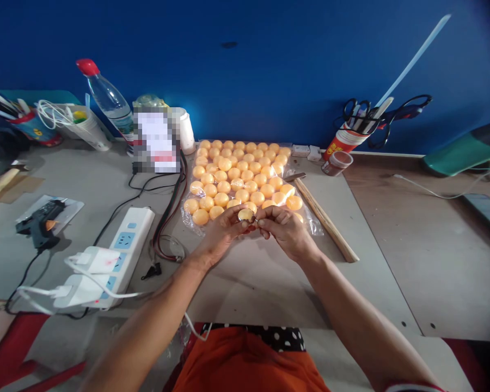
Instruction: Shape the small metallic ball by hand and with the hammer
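Between the fingertips of my left hand [222, 231] is a small round pale-yellow piece [245, 215] with a dark, shiny rim. My right hand [286, 231] is closed in a pinch at that rim's right side; whatever its fingertips hold is too small to make out. Just beyond both hands lies a clear plastic pack of round orange-yellow balls [242, 196], set in rows. A wooden-handled hammer [326, 220] rests to the right of the pack.
A white power strip [124, 253] with plugged-in chargers and black cables lies on the left, near a glue gun [44, 223]. A bottle [110, 103], a pixelated upright object [156, 140] and cups stand along the blue wall. At right are a tool cup [343, 139] and a phone [488, 215].
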`<state>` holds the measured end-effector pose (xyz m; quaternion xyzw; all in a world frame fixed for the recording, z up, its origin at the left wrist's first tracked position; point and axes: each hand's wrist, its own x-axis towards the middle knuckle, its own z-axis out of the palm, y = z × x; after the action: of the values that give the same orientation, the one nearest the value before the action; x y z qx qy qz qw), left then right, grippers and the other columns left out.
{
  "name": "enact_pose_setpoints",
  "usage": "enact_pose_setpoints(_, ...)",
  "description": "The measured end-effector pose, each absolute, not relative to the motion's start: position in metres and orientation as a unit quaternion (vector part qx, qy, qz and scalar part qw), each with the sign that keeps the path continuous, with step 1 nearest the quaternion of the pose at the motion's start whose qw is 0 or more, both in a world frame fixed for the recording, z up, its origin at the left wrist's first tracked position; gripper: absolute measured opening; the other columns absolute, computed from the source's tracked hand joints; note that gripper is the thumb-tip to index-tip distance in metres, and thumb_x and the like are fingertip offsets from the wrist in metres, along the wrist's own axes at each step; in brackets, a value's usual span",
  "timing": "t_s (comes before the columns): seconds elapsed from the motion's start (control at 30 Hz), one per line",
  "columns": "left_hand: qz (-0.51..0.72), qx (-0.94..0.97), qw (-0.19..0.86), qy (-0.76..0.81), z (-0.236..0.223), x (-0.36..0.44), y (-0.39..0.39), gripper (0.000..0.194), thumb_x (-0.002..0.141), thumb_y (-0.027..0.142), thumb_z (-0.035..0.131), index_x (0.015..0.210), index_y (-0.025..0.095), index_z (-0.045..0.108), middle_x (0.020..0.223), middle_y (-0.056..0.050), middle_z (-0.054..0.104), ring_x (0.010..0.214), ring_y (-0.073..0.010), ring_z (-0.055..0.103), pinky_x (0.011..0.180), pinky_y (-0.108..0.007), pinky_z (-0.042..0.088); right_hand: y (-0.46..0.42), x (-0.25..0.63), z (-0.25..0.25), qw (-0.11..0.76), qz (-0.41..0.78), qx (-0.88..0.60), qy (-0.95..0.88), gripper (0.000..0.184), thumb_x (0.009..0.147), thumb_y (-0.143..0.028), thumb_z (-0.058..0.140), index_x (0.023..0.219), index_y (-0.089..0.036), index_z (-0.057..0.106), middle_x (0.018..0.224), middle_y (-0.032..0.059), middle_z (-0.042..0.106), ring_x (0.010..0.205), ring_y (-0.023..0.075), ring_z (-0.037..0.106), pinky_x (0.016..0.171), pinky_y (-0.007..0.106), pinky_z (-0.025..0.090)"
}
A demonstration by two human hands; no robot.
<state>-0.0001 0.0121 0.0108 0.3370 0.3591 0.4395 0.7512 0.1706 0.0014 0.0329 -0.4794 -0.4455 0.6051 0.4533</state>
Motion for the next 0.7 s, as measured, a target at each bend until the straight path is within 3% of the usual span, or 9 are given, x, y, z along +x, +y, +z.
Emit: enact_pose_setpoints(0.7,0.431,0.368,0.744,0.353,0.0048,0.0007,0.0105,0.052,0.067,0.033,0.087,0.114,0.02,0.067,0.099,-0.004,0.07,0.092,-0.0205,0.067,0.093,-0.042,0.053,0.0007,0.1696,0.0291,0.409,0.54,-0.524,-0.516,0.009,0.07,-0.028,0.064,0.071,-0.019,0.062,0.062,-0.0037,0.056,0.059,0.011,0.047,0.06,0.027,0.038)
